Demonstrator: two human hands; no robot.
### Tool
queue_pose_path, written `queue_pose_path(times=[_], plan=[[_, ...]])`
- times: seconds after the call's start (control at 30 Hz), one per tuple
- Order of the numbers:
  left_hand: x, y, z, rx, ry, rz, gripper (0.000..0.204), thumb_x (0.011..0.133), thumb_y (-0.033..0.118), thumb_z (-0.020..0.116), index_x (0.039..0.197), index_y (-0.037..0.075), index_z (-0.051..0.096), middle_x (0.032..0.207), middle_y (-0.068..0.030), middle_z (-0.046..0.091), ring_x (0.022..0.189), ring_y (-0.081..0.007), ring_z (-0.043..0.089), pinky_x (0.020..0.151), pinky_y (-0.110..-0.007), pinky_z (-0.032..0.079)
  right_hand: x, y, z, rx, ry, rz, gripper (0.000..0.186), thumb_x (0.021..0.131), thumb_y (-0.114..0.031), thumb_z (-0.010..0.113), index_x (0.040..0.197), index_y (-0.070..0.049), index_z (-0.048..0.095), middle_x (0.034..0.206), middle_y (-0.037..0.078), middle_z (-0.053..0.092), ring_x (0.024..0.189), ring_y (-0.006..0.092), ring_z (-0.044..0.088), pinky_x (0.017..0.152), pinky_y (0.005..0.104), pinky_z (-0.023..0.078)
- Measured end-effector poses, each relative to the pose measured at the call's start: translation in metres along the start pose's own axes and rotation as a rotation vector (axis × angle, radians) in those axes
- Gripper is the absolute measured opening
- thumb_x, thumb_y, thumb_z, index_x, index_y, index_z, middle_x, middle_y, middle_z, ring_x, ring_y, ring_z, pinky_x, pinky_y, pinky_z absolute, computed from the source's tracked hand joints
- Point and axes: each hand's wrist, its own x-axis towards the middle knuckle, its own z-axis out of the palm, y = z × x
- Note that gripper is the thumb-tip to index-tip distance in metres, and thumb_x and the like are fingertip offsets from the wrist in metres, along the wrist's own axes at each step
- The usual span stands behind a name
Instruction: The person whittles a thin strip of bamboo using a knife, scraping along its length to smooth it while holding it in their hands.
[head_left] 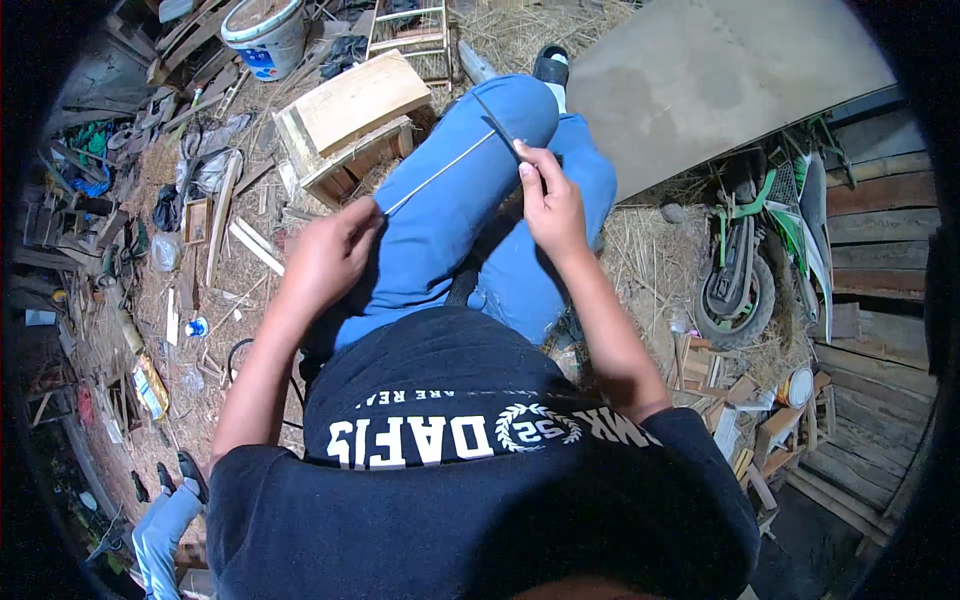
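Observation:
Above my left thigh, my left hand (335,250) is closed on one end of a thin, pale wooden stick (440,172). The stick slants up and to the right across my blue trousers. My right hand (552,205) is closed on a knife (492,115), its handle hidden in the fingers. Its narrow dark blade points up and left. The stick's far end meets the blade or passes just beside it; I cannot tell whether they touch.
Left of my knee stands a wooden box (350,105) with a thick board on top. Behind it are a white bucket (265,40) and a small wooden ladder (410,35). A large grey panel (720,80) lies far right, near a green-and-white motorbike (745,250). Wood scraps and straw litter the floor.

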Motion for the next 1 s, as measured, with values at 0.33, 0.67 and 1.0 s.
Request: queue_pose_path(times=[0.33,0.67,1.0], plan=[[0.051,0.019,0.016,0.11,-0.047,0.046,0.02,0.1,0.026,0.059,0.107,0.007,0.059,0.088,-0.0275,0.066,0.086,-0.0496,0.063,0.072,-0.057,0.05,0.004,-0.009,0.009,-0.114,-0.128,-0.039,0.024,0.1,-0.022,0.058,0.122,-0.019,0.068,0.095,0.016,0.072,0.085,0.0386,0.069,0.072,0.0475,0.055],[0.024,0.0,0.005,0.085,-0.069,0.061,0.016,0.1,0.023,0.059,0.103,0.007,0.056,0.085,-0.0277,0.063,0.083,-0.0498,0.062,0.067,-0.056,0.048,-0.002,-0.011,0.011,-0.259,-0.119,-0.028,0.024,0.1,-0.026,0.058,0.122,-0.022,0.067,0.084,0.015,0.07,0.077,0.0382,0.069,0.066,0.0501,0.053],[-0.021,-0.02,-0.018,0.006,-0.016,-0.076,0.015,0.097,0.015,0.06,0.104,0.002,0.059,0.092,-0.0265,0.066,0.091,-0.0467,0.065,0.074,-0.049,0.052,0.0,-0.005,0.001,-0.084,-0.1,0.117,0.023,0.102,-0.021,0.056,0.123,-0.016,0.066,0.109,0.015,0.072,0.1,0.0393,0.069,0.079,0.0452,0.056]])
